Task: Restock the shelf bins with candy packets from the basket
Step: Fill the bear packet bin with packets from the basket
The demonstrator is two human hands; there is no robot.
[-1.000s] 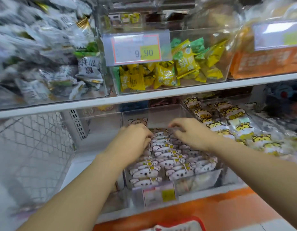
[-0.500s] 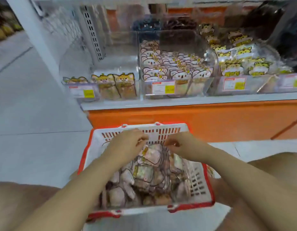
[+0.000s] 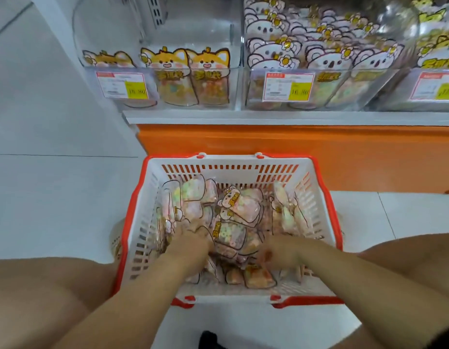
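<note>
A red-and-white basket (image 3: pixel 228 160) stands on the floor between my knees, holding several clear candy packets (image 3: pixel 241 206) with pastel sweets. My left hand (image 3: pixel 190 245) is sunk into the pile at the basket's near left, fingers curled down around packets. My right hand (image 3: pixel 284 250), slightly blurred, lies at the near right with fingers curled into the packets too. Above, the clear koala-packet bin (image 3: pixel 319 59) is full of upright packets. The fox-packet bin (image 3: pixel 193 71) to its left holds three packets at the front.
The white shelf edge (image 3: pixel 268 119) runs above an orange base panel (image 3: pixel 344 157) just behind the basket. A third bin (image 3: pixel 435 59) with yellow-topped packets sits at the far right. Price tags hang on each bin front. White floor tiles lie to the left.
Both hands left the koala-packet bin on the shelf, came down over the basket, and now dig deeper into its packets. My view has dropped from the shelf to the basket.
</note>
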